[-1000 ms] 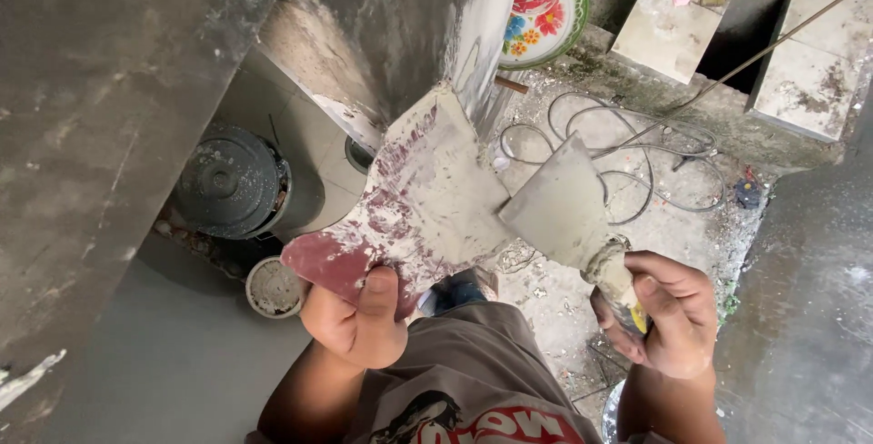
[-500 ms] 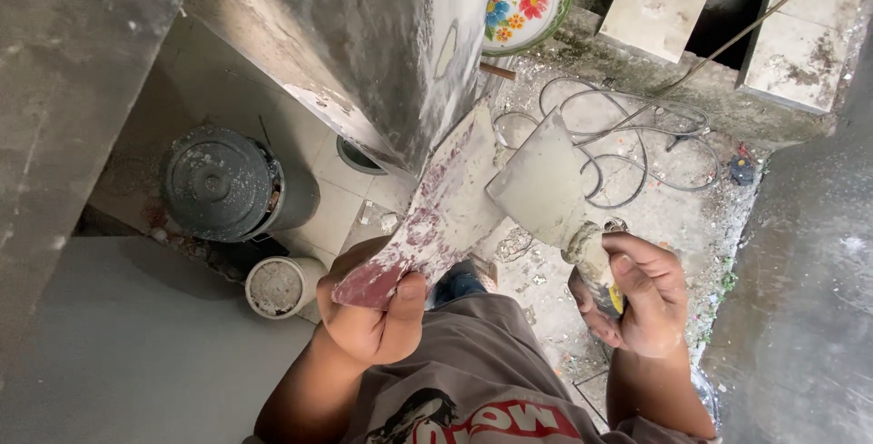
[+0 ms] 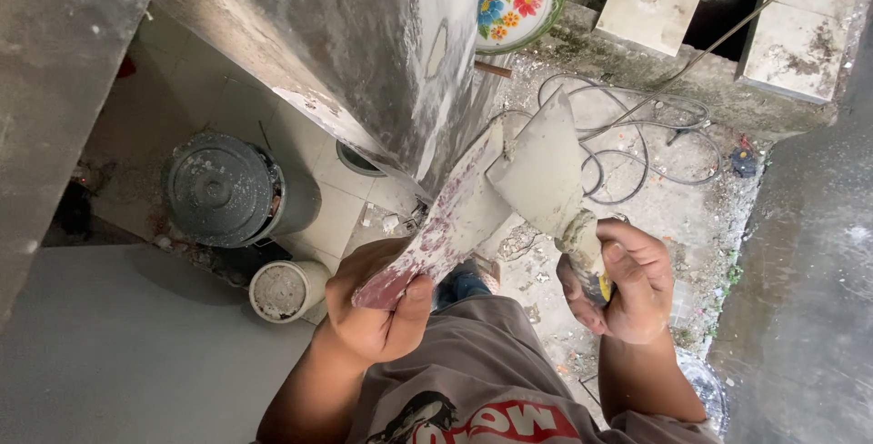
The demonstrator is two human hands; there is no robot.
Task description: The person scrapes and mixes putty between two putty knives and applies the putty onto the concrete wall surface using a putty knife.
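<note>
A putty-smeared flat board (image 3: 446, 226), tilted edge-up, meets the wide blade of a putty knife (image 3: 541, 171) so paste can be scraped between them. Left hand (image 3: 377, 308) fingers pinch the board's lower end; right hand (image 3: 627, 280) wraps the knife handle, beside the grey concrete column (image 3: 364, 44).

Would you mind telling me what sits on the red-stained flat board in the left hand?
The red-stained flat board carries smeared grey-white putty; the wide putty knife's blade meets its upper edge. The left hand covers its lower end.
</note>
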